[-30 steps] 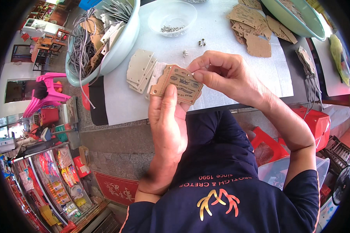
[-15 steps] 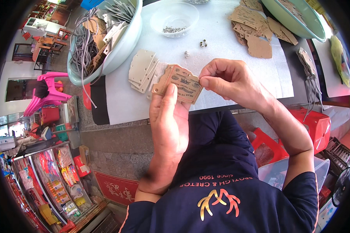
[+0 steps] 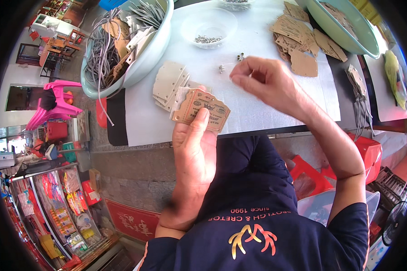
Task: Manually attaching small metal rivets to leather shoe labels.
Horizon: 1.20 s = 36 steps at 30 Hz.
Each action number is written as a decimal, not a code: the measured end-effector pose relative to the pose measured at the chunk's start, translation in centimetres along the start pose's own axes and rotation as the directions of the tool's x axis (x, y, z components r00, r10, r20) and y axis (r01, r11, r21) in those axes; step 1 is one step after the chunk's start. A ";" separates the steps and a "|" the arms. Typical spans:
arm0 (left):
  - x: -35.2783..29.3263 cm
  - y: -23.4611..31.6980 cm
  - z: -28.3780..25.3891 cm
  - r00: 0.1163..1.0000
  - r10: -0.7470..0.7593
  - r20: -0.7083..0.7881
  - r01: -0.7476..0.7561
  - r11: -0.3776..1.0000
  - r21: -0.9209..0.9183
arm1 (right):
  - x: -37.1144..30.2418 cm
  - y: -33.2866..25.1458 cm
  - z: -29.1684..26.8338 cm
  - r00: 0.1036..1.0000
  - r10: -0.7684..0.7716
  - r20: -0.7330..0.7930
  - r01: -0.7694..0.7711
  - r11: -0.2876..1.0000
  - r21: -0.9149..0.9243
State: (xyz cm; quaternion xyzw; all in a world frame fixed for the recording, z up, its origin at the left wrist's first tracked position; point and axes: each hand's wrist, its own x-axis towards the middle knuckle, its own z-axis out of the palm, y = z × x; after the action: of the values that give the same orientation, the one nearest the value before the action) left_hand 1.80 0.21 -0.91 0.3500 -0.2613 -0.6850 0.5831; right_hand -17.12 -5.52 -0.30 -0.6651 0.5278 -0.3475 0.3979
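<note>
My left hand [image 3: 195, 151] grips a few brown scallop-edged cardboard tags [image 3: 219, 114], thumb across the printed top one. Just beyond them, a fanned stack of pale cards of similar shape [image 3: 168, 83] lies on the white sheet [image 3: 142, 126]. Over the sheet, clear of the tags, hovers my right hand [image 3: 273, 86] with thumb and forefinger pinched together; whatever is between them is hidden. Near those fingertips lie two small clusters of metal fasteners [image 3: 221, 68], the farther cluster [image 3: 240, 57] partly behind the hand.
A pale green basin [image 3: 144, 72] at left holds grey cords and cards. A clear plastic bowl [image 3: 187, 31] contains small metal pieces. Brown tags [image 3: 294, 38] are piled at far right beside another basin [image 3: 368, 47]. Corded tags [image 3: 358, 88] hang over the table's right edge.
My right hand has left the tags' corner and moved up toward the metal fasteners. The tags in my left hand have shifted slightly left and down.
</note>
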 end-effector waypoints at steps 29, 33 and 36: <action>0.0 0.2 -0.9 1.000 -0.022 0.000 0.022 0.999 -0.037 | 5.4 2.0 0.6 0.819 -0.562 0.115 0.471 0.545 -0.694; 0.0 0.3 -1.0 1.000 -0.020 -0.004 0.020 0.999 -0.039 | 3.2 0.6 -1.1 0.878 -0.464 0.116 0.417 0.625 -0.660; 0.2 0.4 -1.0 1.000 -0.025 0.011 0.026 0.999 -0.030 | 1.3 0.4 -1.8 0.879 -0.439 0.187 0.444 0.608 -0.658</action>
State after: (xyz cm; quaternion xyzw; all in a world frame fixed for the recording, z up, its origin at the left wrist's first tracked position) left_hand 2.79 0.01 -1.27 0.3408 -0.2496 -0.6980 0.5782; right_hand -18.67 -7.10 0.20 -0.8738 0.4361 -0.2133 0.0282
